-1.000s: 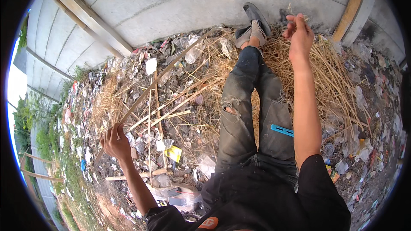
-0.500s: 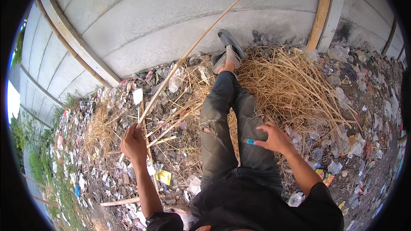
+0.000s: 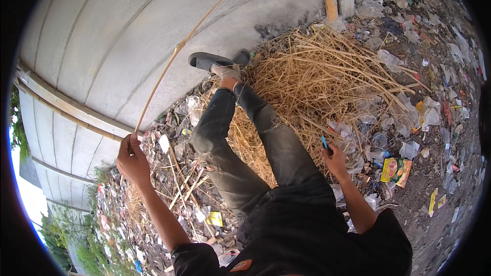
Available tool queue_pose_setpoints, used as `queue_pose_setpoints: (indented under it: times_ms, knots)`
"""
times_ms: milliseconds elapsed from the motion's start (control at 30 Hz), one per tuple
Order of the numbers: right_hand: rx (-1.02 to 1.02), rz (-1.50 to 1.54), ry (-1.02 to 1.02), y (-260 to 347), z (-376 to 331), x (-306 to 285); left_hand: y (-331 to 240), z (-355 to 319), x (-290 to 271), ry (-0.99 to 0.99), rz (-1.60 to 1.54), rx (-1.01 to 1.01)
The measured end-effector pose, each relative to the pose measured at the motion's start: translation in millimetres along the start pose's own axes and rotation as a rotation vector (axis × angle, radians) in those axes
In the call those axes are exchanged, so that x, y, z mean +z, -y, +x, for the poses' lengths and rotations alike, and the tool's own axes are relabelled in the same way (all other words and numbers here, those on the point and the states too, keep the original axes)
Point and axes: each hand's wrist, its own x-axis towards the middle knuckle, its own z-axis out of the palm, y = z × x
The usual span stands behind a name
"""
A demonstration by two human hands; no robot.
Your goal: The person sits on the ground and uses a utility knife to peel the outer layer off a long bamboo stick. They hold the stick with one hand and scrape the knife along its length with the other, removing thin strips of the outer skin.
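Before a pale concrete wall, the left hand pinches a slender strip whose long axis runs toward one o'clock, at ten o'clock from the right hand, whose fingers grip a blue tool pointing to eleven.

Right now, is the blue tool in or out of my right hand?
In: your right hand holds the blue tool, one end sticking out.

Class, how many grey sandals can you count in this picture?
2: one sandal on the left, another just right of it, both near the wall. Any under the straw would be hidden.
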Motion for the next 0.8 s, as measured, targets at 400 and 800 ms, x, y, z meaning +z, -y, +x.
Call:
queue_pose_setpoints:
  times_ms: [400,800]
  knots:
    - [0.345,-0.125,0.014,-78,-44,-4,-10,101,-44,-0.088,0.334,0.359]
    - [0.144,0.296,-0.173,1,40,26,15,97,-79,0.104,0.632,0.258]
